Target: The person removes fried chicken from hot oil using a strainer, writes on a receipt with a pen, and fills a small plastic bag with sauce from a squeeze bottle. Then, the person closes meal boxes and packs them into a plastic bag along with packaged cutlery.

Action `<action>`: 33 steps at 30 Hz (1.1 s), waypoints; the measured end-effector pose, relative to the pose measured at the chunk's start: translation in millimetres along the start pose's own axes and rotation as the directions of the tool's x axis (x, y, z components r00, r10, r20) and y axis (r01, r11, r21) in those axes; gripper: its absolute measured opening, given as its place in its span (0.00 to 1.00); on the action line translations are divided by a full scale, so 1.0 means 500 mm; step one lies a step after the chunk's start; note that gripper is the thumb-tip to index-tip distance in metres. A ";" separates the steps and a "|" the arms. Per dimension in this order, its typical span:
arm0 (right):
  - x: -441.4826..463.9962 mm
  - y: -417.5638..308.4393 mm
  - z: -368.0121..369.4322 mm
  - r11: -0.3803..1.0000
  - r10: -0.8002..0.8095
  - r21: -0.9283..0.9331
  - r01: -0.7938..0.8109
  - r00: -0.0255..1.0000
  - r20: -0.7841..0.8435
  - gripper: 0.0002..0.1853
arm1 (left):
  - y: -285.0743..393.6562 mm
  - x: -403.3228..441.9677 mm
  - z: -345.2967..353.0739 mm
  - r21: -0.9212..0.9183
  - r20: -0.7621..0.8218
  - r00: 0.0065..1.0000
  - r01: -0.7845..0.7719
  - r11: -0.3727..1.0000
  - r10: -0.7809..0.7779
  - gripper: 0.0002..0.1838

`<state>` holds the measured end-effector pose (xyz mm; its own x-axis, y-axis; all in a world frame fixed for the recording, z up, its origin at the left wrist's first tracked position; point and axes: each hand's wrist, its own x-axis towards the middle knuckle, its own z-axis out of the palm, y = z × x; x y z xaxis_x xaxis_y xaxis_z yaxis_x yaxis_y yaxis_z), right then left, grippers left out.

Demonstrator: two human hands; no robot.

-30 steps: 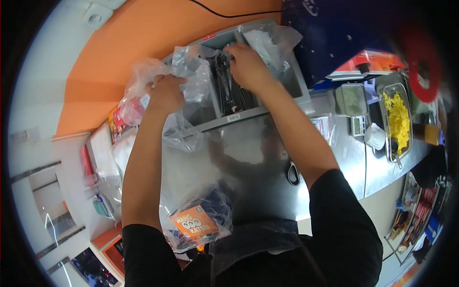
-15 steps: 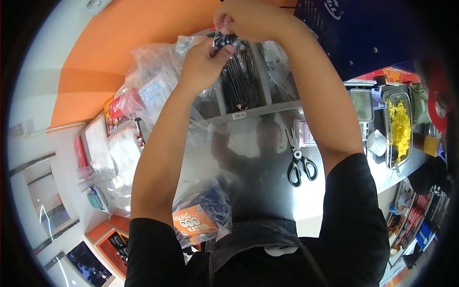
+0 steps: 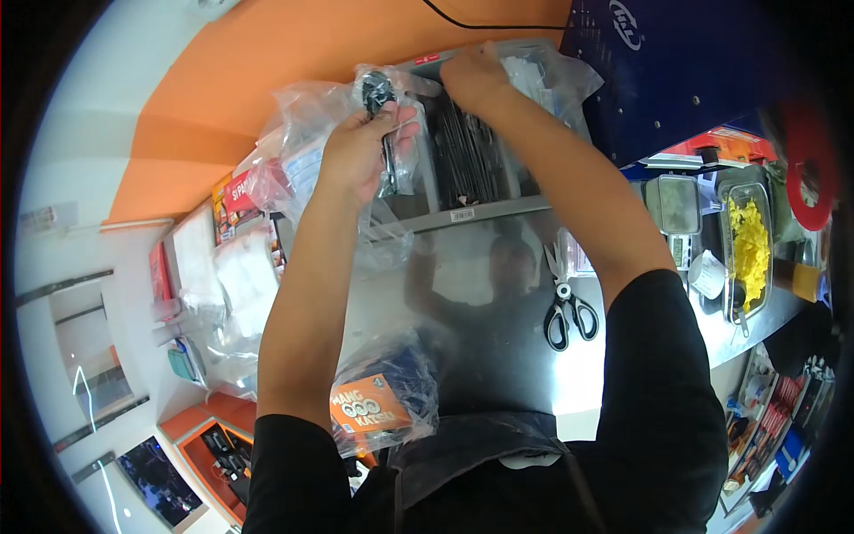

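Observation:
My left hand [image 3: 372,147], at the tray's left side, is closed on black plastic spoons [image 3: 377,89] in clear wrap. Their rounded ends stick up above my thumb, and dark handles hang below. My right hand [image 3: 476,78] is at the far end of the grey cutlery tray [image 3: 494,211], over its middle compartment. Its fingers curl inward; what they grip, if anything, is hidden. Long thin black utensils [image 3: 463,151] fill that compartment below the hand. Clear plastic packaging with pale pieces [image 3: 527,78] lies in the right compartment.
Scissors [image 3: 562,307] lie on the steel counter [image 3: 480,347]. Near my body sits a plastic-wrapped pack with an orange label [image 3: 369,405]. Plastic bags [image 3: 298,160] crowd the left. A blue machine [image 3: 658,80] stands back right, near a container of yellow food [image 3: 749,249].
My hands have come apart. The left has moved left with the wrapped black spoons, turning them upright. The right has let go of them and lowered to the tray's far end.

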<state>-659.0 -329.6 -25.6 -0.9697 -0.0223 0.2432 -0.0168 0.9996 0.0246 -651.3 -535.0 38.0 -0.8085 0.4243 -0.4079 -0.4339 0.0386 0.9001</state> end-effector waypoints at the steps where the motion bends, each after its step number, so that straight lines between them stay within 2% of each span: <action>1: 0.012 0.010 -0.009 1.000 -0.005 0.001 0.005 1.000 0.002 0.10 | 0.002 -0.003 -0.008 0.044 -0.012 0.999 -0.032 0.999 0.032 0.10; 3: 0.038 0.044 -0.025 0.994 0.008 0.107 -0.019 0.994 0.108 0.13 | 0.001 0.014 -0.034 0.051 -0.002 0.999 -0.047 0.998 0.047 0.11; 4: 0.042 0.053 -0.055 0.995 0.009 0.102 -0.021 0.993 0.114 0.13 | -0.002 0.022 -0.040 0.060 0.014 0.998 -0.064 0.996 0.063 0.12; 6: 0.043 0.067 -0.143 0.985 -0.090 0.163 0.063 0.981 0.169 0.08 | 0.019 0.013 -0.007 0.043 0.023 0.996 -0.089 0.995 0.088 0.12; 7: 0.038 0.059 -0.193 0.986 -0.088 0.158 0.061 0.980 0.176 0.08 | 0.028 0.007 0.011 0.032 0.024 0.993 -0.117 0.993 0.116 0.12; 8: 0.030 0.040 -0.247 0.931 -0.074 0.364 0.015 0.986 0.147 0.09 | 0.030 0.007 0.024 0.026 0.027 0.993 -0.113 0.993 0.113 0.12; 9: 0.028 0.026 -0.273 0.832 -0.050 0.555 -0.025 0.992 0.120 0.09 | 0.032 0.010 0.037 0.159 0.082 0.981 -0.189 0.969 0.178 0.12; 10: 0.041 0.023 -0.244 0.834 -0.047 0.551 -0.029 0.991 0.122 0.09 | 0.032 0.014 0.046 0.286 0.147 0.961 -0.268 0.920 0.234 0.12; 11: 0.058 0.022 -0.182 0.471 0.054 0.865 -0.172 0.985 0.166 0.11 | 0.033 0.016 0.043 0.284 0.150 0.961 -0.268 0.921 0.233 0.12; 12: 0.060 0.018 -0.131 -0.014 0.121 0.968 -0.249 0.961 0.249 0.15 | 0.035 0.017 0.030 0.277 0.066 0.975 -0.223 0.934 0.213 0.14; 13: 0.049 0.012 -0.105 -0.013 0.121 0.969 -0.248 0.961 0.248 0.15 | 0.037 0.021 0.014 0.267 -0.019 0.981 -0.181 0.947 0.193 0.18; 14: 0.037 0.007 -0.084 0.143 0.079 0.916 -0.374 0.927 0.366 0.16 | 0.037 0.025 -0.002 0.164 -0.040 0.981 -0.183 0.969 0.192 0.17; 15: 0.025 -0.001 -0.061 0.297 0.059 0.828 -0.476 0.875 0.481 0.17 | 0.034 0.028 -0.017 0.167 -0.038 0.980 -0.186 0.968 0.195 0.17; 16: 0.010 -0.016 -0.025 0.292 0.061 0.831 -0.475 0.876 0.479 0.17 | 0.035 0.017 -0.021 0.142 -0.083 0.984 -0.147 0.979 0.160 0.17; 17: -0.006 -0.037 0.017 0.586 0.042 0.744 -0.320 0.930 0.366 0.16 | 0.034 0.008 -0.027 0.115 -0.129 0.984 -0.105 0.988 0.119 0.17; 18: -0.014 -0.051 0.039 0.814 -0.016 0.563 -0.139 0.965 0.261 0.15 | 0.032 0.004 -0.036 0.121 -0.132 0.985 -0.100 0.988 0.116 0.17; 19: -0.016 -0.050 0.045 0.809 -0.018 0.571 -0.140 0.965 0.262 0.15 | 0.029 0.000 -0.047 0.111 -0.105 0.991 -0.071 0.991 0.082 0.16; 21: -0.019 -0.026 0.055 0.701 0.008 0.683 -0.205 0.960 0.279 0.13 | 0.031 -0.011 -0.064 0.103 -0.088 0.995 -0.042 0.994 0.051 0.15; 22: -0.024 -0.006 0.063 0.529 0.065 0.809 -0.255 0.963 0.261 0.09 | 0.035 -0.016 -0.069 0.128 -0.055 0.998 -0.025 0.991 0.032 0.14; 23: -0.034 0.009 0.034 0.529 0.062 0.810 -0.253 0.963 0.261 0.09 | 0.037 -0.020 -0.072 0.152 -0.019 1.000 -0.008 0.988 0.011 0.14; 25: -0.050 0.051 -0.024 0.201 0.146 0.814 -0.544 0.839 0.525 0.10 | 0.041 -0.021 -0.078 0.153 -0.002 1.000 -0.007 0.988 0.007 0.14; 26: -0.058 0.065 -0.027 0.207 0.151 0.811 -0.548 0.837 0.526 0.10 | 0.041 -0.020 -0.078 0.157 0.013 1.000 -0.004 0.988 0.002 0.15; 27: -0.064 0.076 -0.030 0.119 0.166 0.827 -0.550 0.832 0.529 0.11 | 0.036 -0.016 -0.072 0.151 0.019 1.000 -0.004 0.988 0.002 0.15; 28: -0.068 0.080 -0.039 0.030 0.178 0.838 -0.545 0.828 0.533 0.13 | 0.029 -0.011 -0.062 0.246 0.003 0.997 -0.072 0.967 0.073 0.17; 29: -0.070 0.077 -0.045 0.034 0.179 0.836 -0.548 0.826 0.535 0.13 | 0.021 -0.006 -0.050 0.339 -0.007 0.990 -0.133 0.931 0.144 0.20; 30: -0.073 0.068 -0.048 -0.031 0.152 0.870 -0.492 0.858 0.491 0.14 | 0.008 0.004 -0.032 0.336 -0.005 0.990 -0.132 0.933 0.142 0.20; 31: -0.077 0.056 -0.055 -0.099 0.131 0.896 -0.432 0.887 0.442 0.15 | -0.009 0.019 -0.009 0.469 0.046 0.912 -0.379 0.798 0.407 0.23; 32: -0.078 0.040 -0.062 -0.098 0.133 0.896 -0.433 0.887 0.443 0.15 | -0.022 0.034 0.000 0.573 0.135 0.764 -0.579 0.580 0.630 0.27; 33: -0.077 0.021 -0.069 -0.142 0.028 0.896 -0.421 0.903 0.429 0.16 | -0.027 0.046 -0.002 0.572 0.137 0.764 -0.581 0.579 0.631 0.27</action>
<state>-613.4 -318.8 -1.5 -0.9805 0.0165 -0.1957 0.1926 -0.1145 -0.9746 -664.5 -526.9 16.4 -0.8366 0.4726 0.2770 0.4459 0.2937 0.8455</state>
